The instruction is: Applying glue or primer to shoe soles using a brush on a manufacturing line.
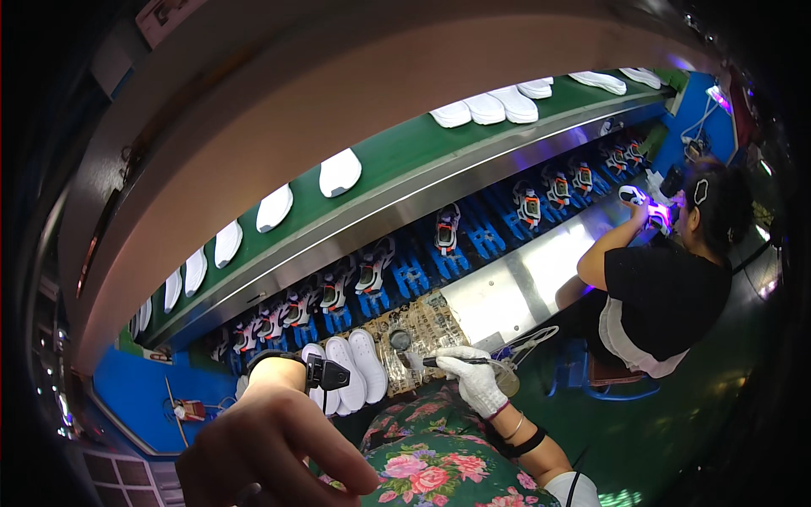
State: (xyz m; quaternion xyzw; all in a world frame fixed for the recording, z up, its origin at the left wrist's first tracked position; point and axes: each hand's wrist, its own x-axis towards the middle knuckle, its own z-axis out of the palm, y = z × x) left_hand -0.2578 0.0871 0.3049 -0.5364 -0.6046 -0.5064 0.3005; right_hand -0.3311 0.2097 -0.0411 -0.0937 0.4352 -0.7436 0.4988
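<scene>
Gloved fingers [456,362] of the right hand [480,389] are closed around a thin dark tool [432,362]. It sits low in the frame, just right of the middle, and points left. Under and beside it is a brown board [435,325] with clear tape on it, and a small dark round pot [400,340] sits on the board. A clear jar [508,380] is just to the right of the glove.

To the left of the board, at least 3 white soles [368,363] lie side by side. The bare left hand [279,439] looks big at the lower left. Its fingers are bent, but one cannot tell if they hold something. A black band with a black box [328,373] goes around that wrist. Flowery cloth [431,473] fills the bottom middle.

Higher up, blue racks [411,279] hold shoe tops [445,228] in a long row. Past them, more white soles sit on a green belt [397,160]. At the right, another person [667,296] holds a shoe part in purple light.
</scene>
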